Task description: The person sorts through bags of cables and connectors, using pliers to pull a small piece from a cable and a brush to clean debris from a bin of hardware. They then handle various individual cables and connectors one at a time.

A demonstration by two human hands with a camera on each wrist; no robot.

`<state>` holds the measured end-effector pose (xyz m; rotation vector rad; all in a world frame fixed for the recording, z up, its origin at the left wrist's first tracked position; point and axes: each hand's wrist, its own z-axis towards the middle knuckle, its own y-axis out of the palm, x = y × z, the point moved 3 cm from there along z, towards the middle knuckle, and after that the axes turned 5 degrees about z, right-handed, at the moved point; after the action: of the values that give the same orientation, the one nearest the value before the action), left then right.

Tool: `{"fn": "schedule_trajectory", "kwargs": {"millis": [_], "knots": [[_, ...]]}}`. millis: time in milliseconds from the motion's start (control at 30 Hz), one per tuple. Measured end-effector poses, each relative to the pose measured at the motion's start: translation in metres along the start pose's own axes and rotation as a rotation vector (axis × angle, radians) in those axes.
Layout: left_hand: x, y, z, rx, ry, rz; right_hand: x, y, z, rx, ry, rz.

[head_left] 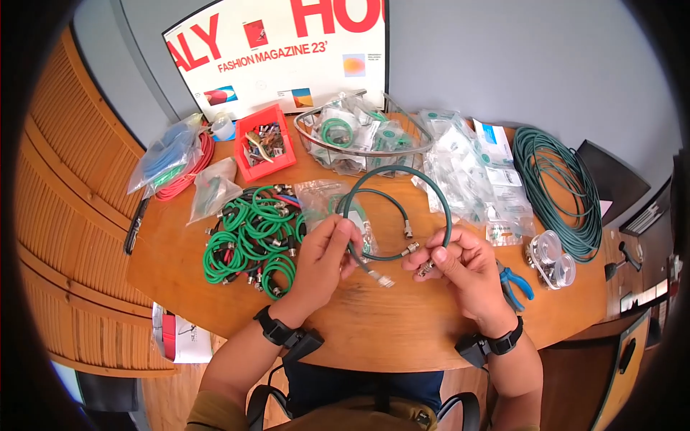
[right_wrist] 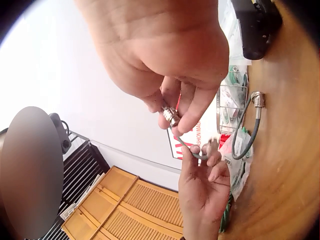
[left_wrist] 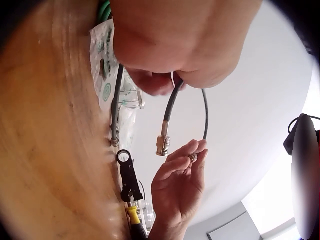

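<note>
My left hand point(head_left: 323, 251) pinches a dark green coaxial cable point(head_left: 397, 169) just behind its metal BNC plug point(left_wrist: 162, 145), which points down and to the right. The cable arches up in a loop to my right hand point(head_left: 471, 269). There the thumb and fingers pinch the metal connector point(right_wrist: 171, 116) at its other end. Behind the hands, a second dark cable lies curved on the table, with a metal plug point(head_left: 409, 229) on its end. Left of my left hand spreads a heap of bright green cables point(head_left: 244, 241) with metal connectors.
Blue-handled pliers point(head_left: 516, 286) and small clear tubs of metal parts point(head_left: 557, 269) lie at the right. Behind them is a large dark green cable coil point(head_left: 528, 169). A wire basket point(head_left: 316, 147) of bagged cables, a red bin point(head_left: 248, 169) and plastic bags point(head_left: 460, 172) line the back.
</note>
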<state>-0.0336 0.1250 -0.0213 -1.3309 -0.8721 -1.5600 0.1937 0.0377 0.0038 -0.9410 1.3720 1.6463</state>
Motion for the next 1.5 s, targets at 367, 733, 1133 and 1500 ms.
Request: {"fn": "schedule_trajectory", "kwargs": {"millis": [367,733,1133,1500], "knots": [[0.003,0.007,-0.005,-0.263,-0.43,-0.656,-0.004,0.011,-0.001,0.05,0.036,0.262],[-0.006,0.007,-0.009,-0.226,-0.214,-0.227,0.009,0.002,-0.002,0.088,-0.1,-0.105],[-0.001,0.019,-0.009,-0.146,-0.23,-0.406,0.002,0.023,-0.003,0.009,-0.389,-0.983],[-0.012,0.009,-0.007,-0.109,-0.344,-0.578,0.001,0.026,-0.004,-0.101,-0.385,-1.271]]}}
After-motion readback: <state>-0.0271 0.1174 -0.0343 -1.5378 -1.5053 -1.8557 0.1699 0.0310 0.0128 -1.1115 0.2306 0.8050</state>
